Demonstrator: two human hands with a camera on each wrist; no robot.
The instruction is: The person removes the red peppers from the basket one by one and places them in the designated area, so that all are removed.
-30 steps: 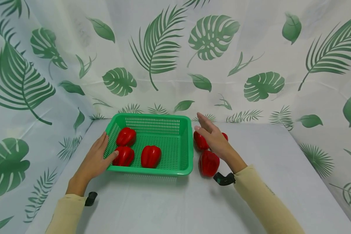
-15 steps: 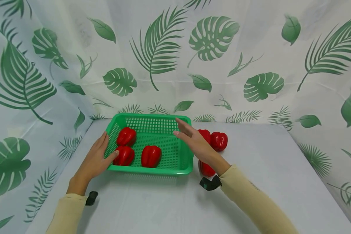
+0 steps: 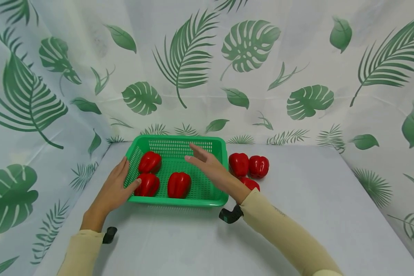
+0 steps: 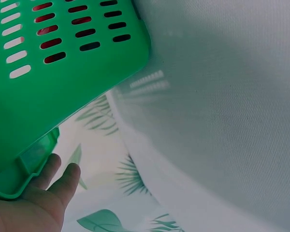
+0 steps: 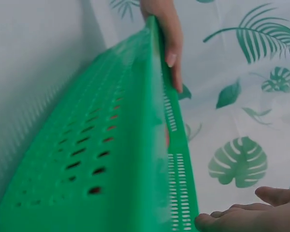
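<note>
A green plastic basket with slotted walls stands on the table, three red bell peppers in it. Two of them, a rear pepper and a front one, lie along its left side; a third pepper is nearer the middle. My left hand holds the basket's left rim, thumb reaching inside over the front-left pepper, fingers outside. In the left wrist view its fingers extend past the rim. Over the basket's right half hovers my right hand, thumb apart from straight fingers, holding nothing.
Just right of the basket lie three more red bell peppers: one by the wall, one farther right, and one partly covered by the right forearm. A leaf-print curtain encloses the white table behind and at the sides.
My right hand has moved left, from above the peppers outside to above the inside of the basket, uncovering those peppers. The left hand and the basket have stayed put.
</note>
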